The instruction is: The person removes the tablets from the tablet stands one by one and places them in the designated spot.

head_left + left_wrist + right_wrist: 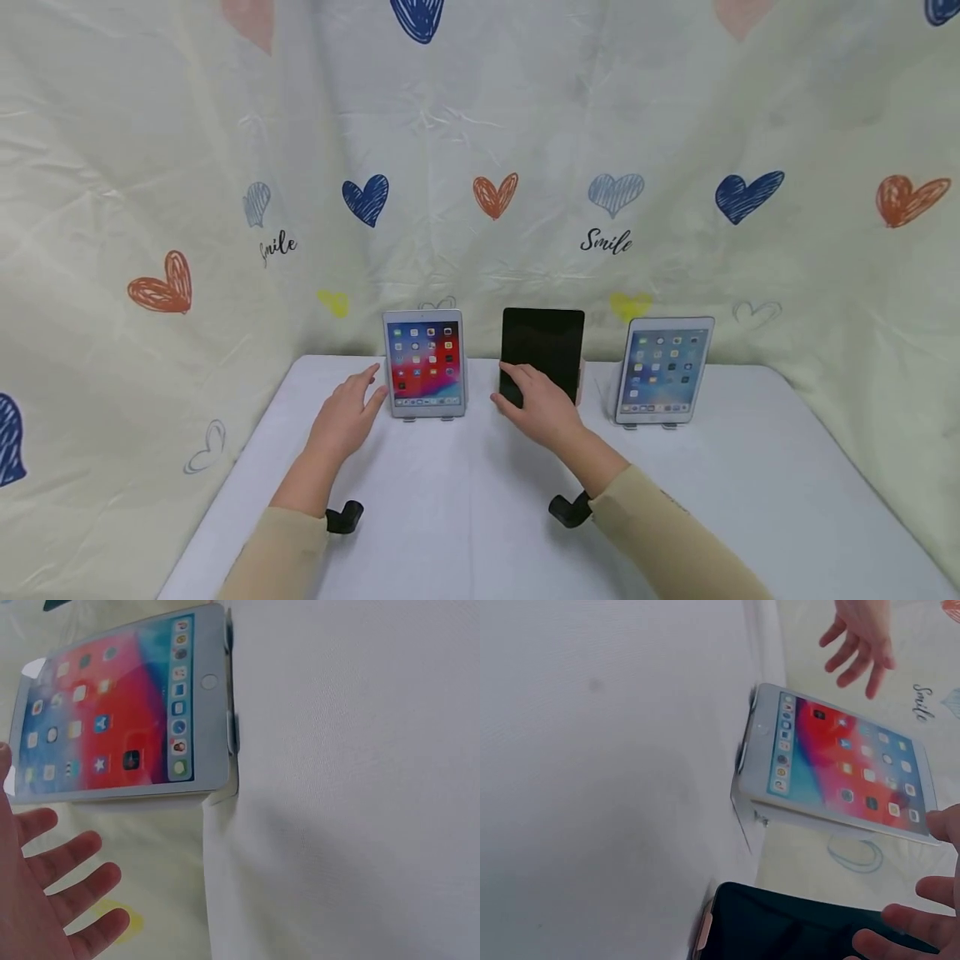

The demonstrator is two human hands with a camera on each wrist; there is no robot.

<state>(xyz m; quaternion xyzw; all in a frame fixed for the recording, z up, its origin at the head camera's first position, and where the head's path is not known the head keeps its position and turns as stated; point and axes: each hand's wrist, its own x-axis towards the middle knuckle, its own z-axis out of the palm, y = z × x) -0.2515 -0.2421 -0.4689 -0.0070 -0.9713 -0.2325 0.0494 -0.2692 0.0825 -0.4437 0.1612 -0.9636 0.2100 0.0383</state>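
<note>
A white tablet (426, 362) with a red and blue home screen leans upright on a small stand at the left. Beside its left edge is my left hand (347, 417), fingers spread and holding nothing; the left wrist view shows these fingers (75, 870) apart from the tablet. In the middle stands a tablet with a black screen (543, 335), propped on a pinkish stand. My right hand (542, 407) is in front of its lower left part, fingers extended; whether they touch it I cannot tell. The right wrist view shows those fingers (919, 922) loosely spread over the dark tablet.
Another white tablet (664, 371) with a blue home screen stands on a stand at the right. All three tablets are near the back edge of the white-covered table (450, 533). Behind hangs a pale curtain (495, 108) printed with hearts and the word Smile.
</note>
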